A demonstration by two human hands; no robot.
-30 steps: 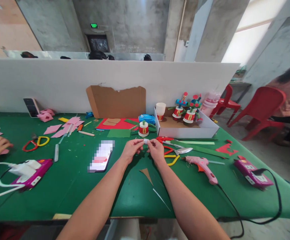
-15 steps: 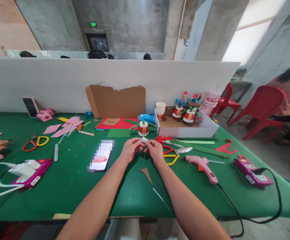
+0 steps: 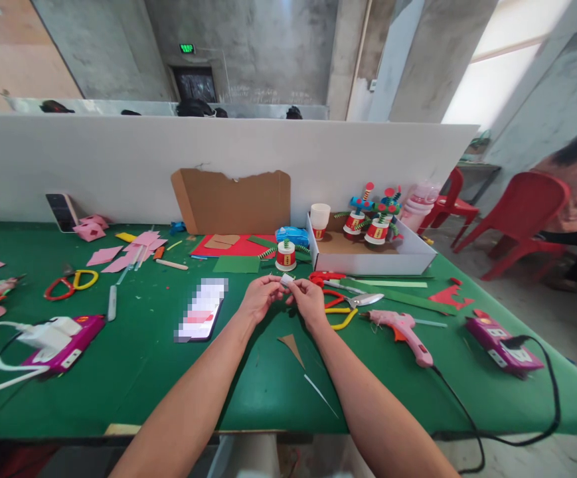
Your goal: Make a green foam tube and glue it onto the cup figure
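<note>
A small white piece [image 3: 287, 281] is pinched between the fingertips of my left hand [image 3: 261, 297] and my right hand [image 3: 307, 299], over the middle of the green table. Just beyond my fingers stands a small red and white cup figure [image 3: 285, 255] with green coiled arms. Scissors with red and yellow handles [image 3: 340, 310] lie close to the right of my right hand. A phone [image 3: 202, 310] with a lit screen lies to the left of my left forearm. Nearer the front edge are a brown paper scrap [image 3: 293, 350] and a thin white strip [image 3: 321, 396].
A white box [image 3: 372, 263] with two finished-looking cup figures stands at the back right. A pink glue gun [image 3: 405, 332] and a purple power strip [image 3: 504, 345] with black cords lie right. Another power strip [image 3: 76, 345] and pink paper pieces [image 3: 136, 252] are left.
The white piece has turned slightly between my fingertips. At the far left, the other person's hand has gone out of view, and a pink glue gun shows there.
</note>
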